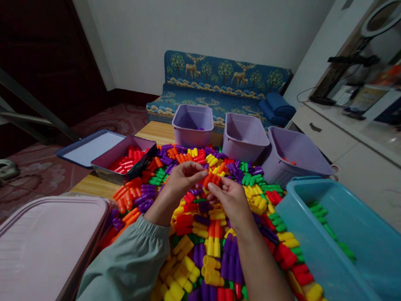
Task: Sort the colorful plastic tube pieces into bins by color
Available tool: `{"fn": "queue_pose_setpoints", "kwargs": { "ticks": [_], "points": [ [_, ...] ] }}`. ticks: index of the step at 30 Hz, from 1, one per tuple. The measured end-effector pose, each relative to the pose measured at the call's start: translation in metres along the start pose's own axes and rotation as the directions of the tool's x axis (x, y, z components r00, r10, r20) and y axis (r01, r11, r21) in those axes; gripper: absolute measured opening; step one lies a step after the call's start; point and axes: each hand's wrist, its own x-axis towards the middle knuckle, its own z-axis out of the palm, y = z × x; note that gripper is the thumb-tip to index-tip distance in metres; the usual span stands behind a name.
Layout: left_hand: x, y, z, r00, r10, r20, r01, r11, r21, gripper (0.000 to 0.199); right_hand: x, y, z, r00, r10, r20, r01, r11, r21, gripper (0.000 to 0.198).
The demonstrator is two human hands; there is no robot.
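Note:
Just above a heap of plastic building blocks (213, 247), my two hands come together around an orange building block (213, 178). My right hand (230, 197) pinches the block between thumb and fingers from the right. At its left end, the thumb and fingertips of my left hand (183, 182) close on it too. The block looks like several short round-ended tubes joined side by side. Red, yellow, purple, green and orange pieces of the same kind lie beneath and around both hands.
Three lilac bins (190, 138) stand along the far table edge, each holding few pieces. At right is a blue tub (323, 259) with green blocks. A tin box (121, 178) on the left holds red ones. A pale lidded container (39, 242) sits near left.

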Motion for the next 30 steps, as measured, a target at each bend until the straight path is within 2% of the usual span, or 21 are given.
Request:
{"fn": "queue_pose_setpoints", "kwargs": {
  "ticks": [6, 13, 19, 22, 27, 30],
  "points": [
    [0.0007, -0.0021, -0.0008, 0.998, -0.048, 0.028, 0.047, 0.999, 0.007, 0.056, -0.0002, -0.0009, 0.0024, 0.999, 0.014, -0.036, -0.012, 0.999, 0.047, 0.027],
    [-0.0021, 0.0013, -0.0001, 0.997, -0.073, 0.039, 0.072, 0.997, 0.005, 0.051, 0.0005, 0.0025, 0.0019, 0.999, -0.037, 0.007, 0.037, 0.999, 0.035, 0.038],
    [0.0, -0.004, -0.0003, 0.997, -0.042, 0.065, 0.042, 0.999, -0.004, 0.046, -0.0012, 0.002, -0.0004, 0.998, -0.046, -0.03, 0.046, 0.999, -0.011, 0.041],
    [0.0025, -0.0074, 0.0003, 0.997, -0.056, 0.057, 0.056, 0.998, -0.005, 0.044, -0.0016, 0.0016, 0.0001, 0.998, -0.044, -0.052, 0.045, 0.999, 0.029, 0.043],
    [0.0022, -0.0056, 0.0018, 0.997, -0.047, 0.063, 0.045, 0.999, 0.028, 0.045, -0.001, 0.0019, 0.0031, 0.987, -0.01, -0.158, 0.027, 0.994, 0.108, 0.046],
    [0.0011, -0.0047, 0.001, 0.997, -0.027, 0.074, 0.026, 1.0, 0.009, 0.046, 0.0006, 0.0009, 0.0016, 0.985, 0.011, -0.171, 0.024, 0.979, 0.202, 0.045]
  ]
}}
